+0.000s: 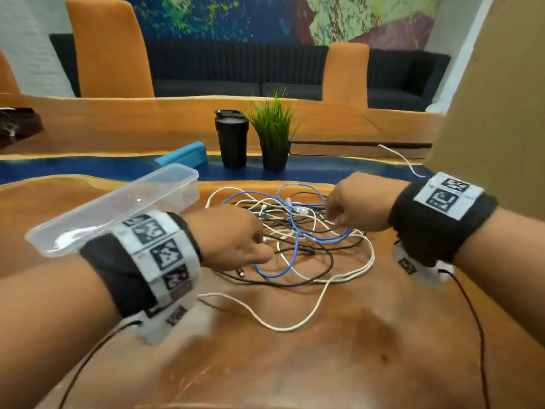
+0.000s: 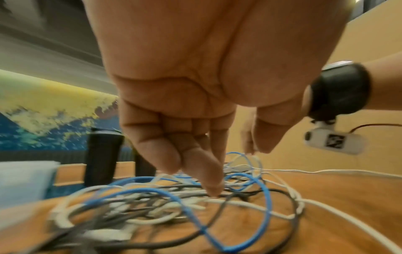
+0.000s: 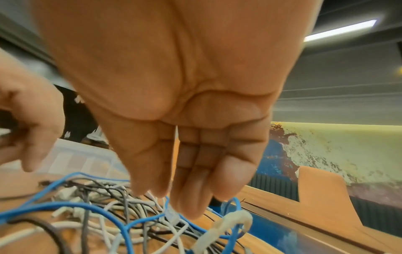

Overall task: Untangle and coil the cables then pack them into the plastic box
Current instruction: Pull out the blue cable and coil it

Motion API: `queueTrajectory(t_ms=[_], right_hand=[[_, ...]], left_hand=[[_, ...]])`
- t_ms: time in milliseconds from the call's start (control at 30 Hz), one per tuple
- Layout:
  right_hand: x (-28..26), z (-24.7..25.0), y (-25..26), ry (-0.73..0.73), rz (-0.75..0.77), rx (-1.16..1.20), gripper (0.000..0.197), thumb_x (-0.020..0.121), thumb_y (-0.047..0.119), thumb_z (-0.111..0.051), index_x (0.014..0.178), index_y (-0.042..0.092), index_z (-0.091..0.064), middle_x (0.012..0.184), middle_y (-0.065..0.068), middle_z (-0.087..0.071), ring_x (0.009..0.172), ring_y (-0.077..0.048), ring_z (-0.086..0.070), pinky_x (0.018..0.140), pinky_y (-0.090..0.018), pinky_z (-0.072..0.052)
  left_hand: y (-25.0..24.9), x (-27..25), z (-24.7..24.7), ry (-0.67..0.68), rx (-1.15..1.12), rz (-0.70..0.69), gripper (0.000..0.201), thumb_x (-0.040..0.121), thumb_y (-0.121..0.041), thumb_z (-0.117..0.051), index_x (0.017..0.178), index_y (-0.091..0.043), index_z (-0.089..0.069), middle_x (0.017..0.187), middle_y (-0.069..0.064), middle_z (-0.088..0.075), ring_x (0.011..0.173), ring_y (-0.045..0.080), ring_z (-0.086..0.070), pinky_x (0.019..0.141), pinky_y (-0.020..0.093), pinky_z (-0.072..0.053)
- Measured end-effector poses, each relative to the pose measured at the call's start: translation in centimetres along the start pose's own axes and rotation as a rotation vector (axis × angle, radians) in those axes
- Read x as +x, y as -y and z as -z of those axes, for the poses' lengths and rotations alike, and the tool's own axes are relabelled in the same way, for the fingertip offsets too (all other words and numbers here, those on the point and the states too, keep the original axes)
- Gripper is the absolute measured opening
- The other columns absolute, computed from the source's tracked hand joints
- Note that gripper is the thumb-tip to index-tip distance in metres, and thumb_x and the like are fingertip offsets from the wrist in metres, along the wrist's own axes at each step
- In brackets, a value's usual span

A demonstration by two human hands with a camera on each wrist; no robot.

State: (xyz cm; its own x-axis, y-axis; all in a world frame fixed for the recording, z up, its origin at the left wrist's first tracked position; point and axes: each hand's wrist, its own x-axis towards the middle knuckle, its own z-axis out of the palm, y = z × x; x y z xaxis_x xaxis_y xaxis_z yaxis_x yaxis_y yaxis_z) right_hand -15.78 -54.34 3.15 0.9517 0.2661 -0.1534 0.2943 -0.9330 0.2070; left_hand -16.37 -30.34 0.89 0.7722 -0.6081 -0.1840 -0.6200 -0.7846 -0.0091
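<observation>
Cables [image 1: 295,246] lie in one tangle of white, blue and black at the frame's centre on the wooden bench [image 1: 265,364]. Left of them we see the clear plastic box [image 1: 118,208], partly behind our left wrist. Above the tangle stand a black tumbler [image 1: 231,137], a potted plant [image 1: 274,134] and a blue case [image 1: 182,157]. Our left hand [image 1: 233,237] and right hand [image 1: 356,205] reach into the pile, fingers lowered among strands; motion blur keeps us from telling whether either pinches anything.
</observation>
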Motion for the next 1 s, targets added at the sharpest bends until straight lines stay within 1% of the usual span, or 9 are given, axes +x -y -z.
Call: queueTrajectory(t_ms=[67,133,233,367,467,633,767,867,1000], right_hand=[[1.3,-0.2,0.4,0.073,-0.024,-0.048,0.015,0.086,0.031,-0.066,0.101,0.031,-0.068,0.100,0.004,-0.066,0.086,-0.018,-0.054,0.070,-0.027,-0.042],[2.1,-0.6,0.2,0.187,-0.018,-0.112,0.034,0.081,0.039,-0.073,0.114,0.030,-0.066,0.112,0.004,-0.065,0.097,-0.020,-0.058,0.074,-0.030,-0.045],[2.5,-2.1,0.1,0.280,0.075,-0.351,0.040,0.081,0.037,-0.072,0.119,0.025,-0.065,0.116,-0.001,-0.064,0.104,-0.026,-0.061,0.073,-0.031,-0.046],[2.6,-2.4,-1.0,0.034,0.069,-0.288,0.019,0.087,0.025,-0.055,0.096,0.020,-0.070,0.099,-0.006,-0.066,0.092,-0.031,-0.063,0.073,-0.035,-0.054],[2.2,0.7,-2.9,-0.276,-0.022,-0.048,0.021,0.094,0.030,-0.054,0.104,0.025,-0.071,0.099,-0.006,-0.059,0.096,-0.029,-0.059,0.075,-0.035,-0.050],[1.0,8.9,-6.3,-0.842,-0.158,0.331,0.020,0.094,0.025,-0.060,0.102,0.013,-0.074,0.098,-0.012,-0.069,0.097,-0.034,-0.061,0.085,-0.040,-0.049],[0.5,13.3,-8.6,-0.973,-0.233,0.554,0.019,0.091,0.022,-0.064,0.098,0.009,-0.074,0.083,-0.010,-0.069,0.078,-0.025,-0.063,0.079,-0.039,-0.055],[0.0,14.5,-9.4,-0.970,-0.252,0.860,0.014,0.091,0.013,-0.066,0.096,0.002,-0.072,0.066,-0.008,-0.062,0.048,-0.012,-0.054,0.049,-0.028,-0.052],[-0.8,14.8,-9.5,-0.939,-0.219,1.085,0.016,0.092,0.011,-0.065,0.100,-0.003,-0.070,0.074,-0.012,-0.062,0.048,-0.015,-0.049,0.043,-0.025,-0.045]], left_hand=[[-2.9,2.5,-0.7,0.038,-0.009,0.055,0.054,0.086,-0.064,-0.045,0.091,-0.015,-0.067,0.092,0.004,-0.067,0.089,0.029,-0.061,0.076,0.033,-0.049],[-4.7,4.6,-1.4,0.024,0.009,0.127,0.051,0.082,-0.064,-0.048,0.085,-0.015,-0.062,0.086,0.004,-0.062,0.083,0.029,-0.058,0.071,0.032,-0.046],[-4.5,5.8,-2.2,-0.006,-0.061,0.116,0.027,0.088,-0.044,-0.058,0.082,-0.017,-0.059,0.082,0.004,-0.058,0.087,0.029,-0.061,0.069,0.030,-0.041],[-0.9,4.8,-0.1,-0.127,-0.226,0.141,0.022,0.094,-0.029,-0.054,0.077,-0.016,-0.058,0.081,0.009,-0.058,0.091,0.033,-0.062,0.069,0.030,-0.043],[2.8,3.7,4.3,-0.417,-0.452,0.173,0.024,0.096,-0.025,-0.057,0.084,-0.009,-0.071,0.079,0.007,-0.069,0.073,0.022,-0.064,0.063,0.024,-0.049],[7.0,1.4,14.2,-0.878,-0.620,0.190,0.021,0.093,-0.027,-0.062,0.080,-0.013,-0.072,0.066,-0.003,-0.065,0.052,0.007,-0.049,0.050,0.024,-0.038],[9.0,-0.6,19.2,-0.988,-0.823,0.149,0.023,0.093,-0.030,-0.058,0.074,-0.021,-0.066,0.052,-0.010,-0.060,0.048,0.005,-0.049,0.046,0.022,-0.036],[9.7,-1.4,20.1,-0.978,-1.022,0.149,0.024,0.100,-0.023,-0.051,0.078,-0.020,-0.062,0.051,-0.007,-0.053,0.041,0.006,-0.046,0.038,0.017,-0.035],[10.3,-1.2,18.9,-0.910,-1.220,0.175,0.025,0.103,-0.028,-0.046,0.084,-0.020,-0.060,0.057,-0.008,-0.046,0.041,0.004,-0.037,0.038,0.017,-0.031]])
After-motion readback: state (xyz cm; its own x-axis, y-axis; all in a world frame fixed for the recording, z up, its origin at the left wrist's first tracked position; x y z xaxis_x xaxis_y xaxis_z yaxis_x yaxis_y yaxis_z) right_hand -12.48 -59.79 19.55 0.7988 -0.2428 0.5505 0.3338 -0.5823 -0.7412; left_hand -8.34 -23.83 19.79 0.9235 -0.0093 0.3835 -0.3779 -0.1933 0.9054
